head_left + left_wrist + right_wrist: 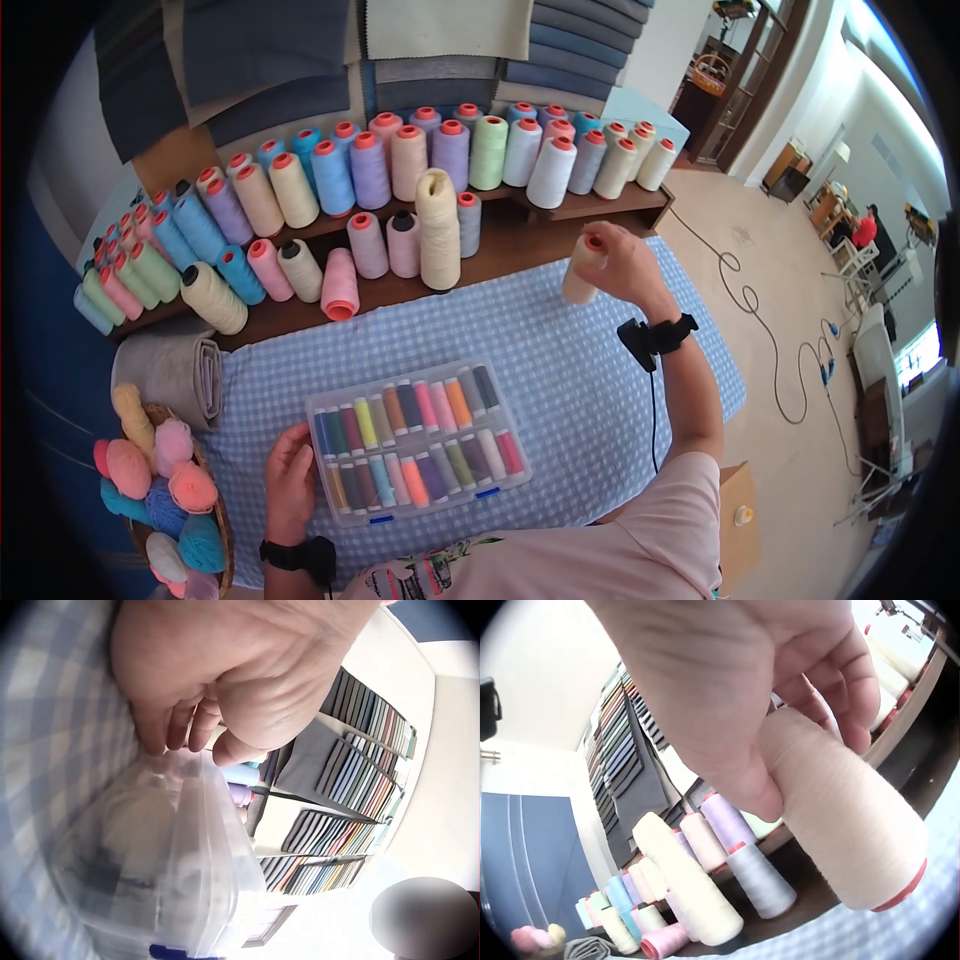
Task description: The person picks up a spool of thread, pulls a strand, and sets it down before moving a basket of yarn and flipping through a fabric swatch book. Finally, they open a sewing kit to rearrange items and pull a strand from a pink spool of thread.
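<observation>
One beige thread cone (844,817) is pinched near its top by the right hand (622,265) at the checked cloth (570,390)'s far side; the left hand (290,485) pinches the spool box (508,412)'s edge. A loose pinch could topple the cone.

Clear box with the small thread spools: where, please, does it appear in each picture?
Head: the clear box lies just below the middle, beside the left hand.
Left wrist: lower left to lower centre, below the fingers.
Right wrist: not in it.
Shared landmark: the blue checked cloth, visible in all three views.
</observation>
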Available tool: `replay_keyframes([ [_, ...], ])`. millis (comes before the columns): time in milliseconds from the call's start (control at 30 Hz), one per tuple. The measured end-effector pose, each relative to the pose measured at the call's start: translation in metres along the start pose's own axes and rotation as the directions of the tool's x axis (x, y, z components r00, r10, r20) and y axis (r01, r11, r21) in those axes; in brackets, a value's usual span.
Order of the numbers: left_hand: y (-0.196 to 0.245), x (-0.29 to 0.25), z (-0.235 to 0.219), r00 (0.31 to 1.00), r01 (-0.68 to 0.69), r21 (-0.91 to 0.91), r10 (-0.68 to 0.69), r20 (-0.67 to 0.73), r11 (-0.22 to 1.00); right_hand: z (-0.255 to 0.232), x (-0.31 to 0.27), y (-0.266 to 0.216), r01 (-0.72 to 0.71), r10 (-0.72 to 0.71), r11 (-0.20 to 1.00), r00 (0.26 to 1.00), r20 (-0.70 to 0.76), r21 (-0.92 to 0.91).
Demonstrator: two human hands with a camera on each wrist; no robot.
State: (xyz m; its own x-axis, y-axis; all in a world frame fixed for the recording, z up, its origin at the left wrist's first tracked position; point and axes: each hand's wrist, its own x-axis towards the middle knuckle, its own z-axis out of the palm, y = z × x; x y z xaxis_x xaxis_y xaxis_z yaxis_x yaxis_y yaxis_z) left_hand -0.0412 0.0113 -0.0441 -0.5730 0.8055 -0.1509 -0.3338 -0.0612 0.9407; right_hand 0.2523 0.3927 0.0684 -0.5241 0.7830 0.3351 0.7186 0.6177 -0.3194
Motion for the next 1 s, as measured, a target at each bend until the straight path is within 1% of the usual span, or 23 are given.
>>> replay_keyframes([
  [33,0.000,0.000,0.000,1.000,-0.001,0.007,0.001,0.008,1.000,0.001,-0.005,0.002,-0.020,0.022,0.999,0.998,0.062,-0.028],
  [67,-0.001,0.000,-0.001,1.000,-0.003,-0.011,0.003,0.010,1.000,0.008,-0.008,0.009,-0.020,0.022,1.000,0.997,0.078,-0.017],
  [100,-0.001,0.000,-0.001,1.000,-0.006,-0.029,0.007,0.009,1.000,0.011,-0.012,0.012,-0.021,0.022,1.000,0.997,0.073,-0.013],
  [167,0.000,0.001,-0.001,1.000,-0.006,-0.036,0.006,0.011,0.999,0.015,-0.017,0.014,-0.034,0.036,0.997,0.999,-0.025,0.064],
  [200,0.000,0.000,-0.001,1.000,0.000,-0.047,0.000,0.011,0.999,0.015,-0.018,0.014,-0.027,0.029,0.997,0.999,-0.024,0.068],
  [300,0.000,0.000,-0.001,1.000,-0.010,-0.054,0.010,0.012,0.998,0.011,-0.019,0.015,-0.025,0.023,0.998,0.999,0.041,0.059],
  [367,-0.003,0.000,-0.003,1.000,-0.003,-0.061,0.003,0.003,0.998,0.007,-0.020,0.012,-0.047,0.045,0.999,0.986,0.159,0.009],
  [400,-0.004,0.000,-0.005,1.000,0.000,-0.064,0.000,0.003,0.998,0.008,-0.020,0.010,-0.043,0.041,0.999,0.986,0.165,0.007],
  [467,-0.003,0.000,-0.005,1.000,0.001,-0.054,-0.001,0.007,0.999,0.008,-0.020,0.005,0.016,-0.016,1.000,0.996,0.093,0.002],
  [500,-0.003,0.001,-0.005,1.000,0.003,-0.038,-0.002,0.016,0.999,0.007,-0.018,0.000,0.020,-0.020,1.000,0.995,0.098,-0.001],
  [567,-0.003,0.001,-0.004,1.000,-0.003,-0.043,0.004,0.018,0.999,0.009,-0.014,-0.018,0.063,-0.071,0.995,0.993,0.097,0.078],
  [600,-0.003,0.001,-0.004,1.000,-0.012,-0.042,0.013,0.023,0.999,0.011,-0.012,-0.027,0.068,-0.076,0.995,0.992,0.103,0.079],
  [667,-0.002,0.001,-0.003,1.000,-0.004,-0.034,0.005,0.022,0.999,0.018,-0.006,-0.049,0.189,-0.210,0.968,0.970,0.119,0.166],
  [700,-0.001,0.001,-0.003,1.000,0.000,-0.025,0.000,0.027,1.000,0.023,-0.004,-0.060,0.203,-0.226,0.964,0.966,0.125,0.172],
  [733,-0.001,0.000,-0.003,1.000,-0.006,-0.031,0.007,0.006,1.000,0.028,-0.003,-0.073,0.295,-0.321,0.933,0.941,0.109,0.206],
  [767,-0.001,0.000,-0.002,1.000,-0.002,-0.027,0.002,0.016,1.000,0.034,-0.001,-0.085,0.385,-0.415,0.891,0.905,0.088,0.240],
  [800,-0.001,-0.001,-0.002,1.000,0.002,-0.022,-0.001,0.026,1.000,0.042,0.000,-0.096,0.442,-0.474,0.857,0.878,0.067,0.264],
  [833,0.000,-0.001,-0.003,1.000,-0.007,-0.027,0.007,0.002,1.000,0.048,0.001,-0.108,0.493,-0.522,0.832,0.851,0.055,0.256],
  [900,0.000,-0.001,-0.003,0.999,0.014,-0.025,-0.013,0.029,1.000,0.054,0.002,-0.137,0.561,-0.596,0.792,0.796,0.104,0.241],
  [933,0.000,-0.001,-0.003,0.999,0.011,-0.029,-0.009,0.045,1.000,0.057,0.002,-0.150,0.572,-0.610,0.781,0.785,0.108,0.251],
  [967,0.000,-0.001,-0.003,1.000,0.007,-0.032,-0.006,0.027,0.999,0.060,0.003,-0.163,0.614,-0.657,0.744,0.744,0.123,0.265],
  [1000,-0.001,0.000,-0.004,0.999,0.019,-0.035,-0.018,0.037,0.999,0.065,0.003,-0.174,0.653,-0.701,0.705,0.700,0.137,0.278],
])
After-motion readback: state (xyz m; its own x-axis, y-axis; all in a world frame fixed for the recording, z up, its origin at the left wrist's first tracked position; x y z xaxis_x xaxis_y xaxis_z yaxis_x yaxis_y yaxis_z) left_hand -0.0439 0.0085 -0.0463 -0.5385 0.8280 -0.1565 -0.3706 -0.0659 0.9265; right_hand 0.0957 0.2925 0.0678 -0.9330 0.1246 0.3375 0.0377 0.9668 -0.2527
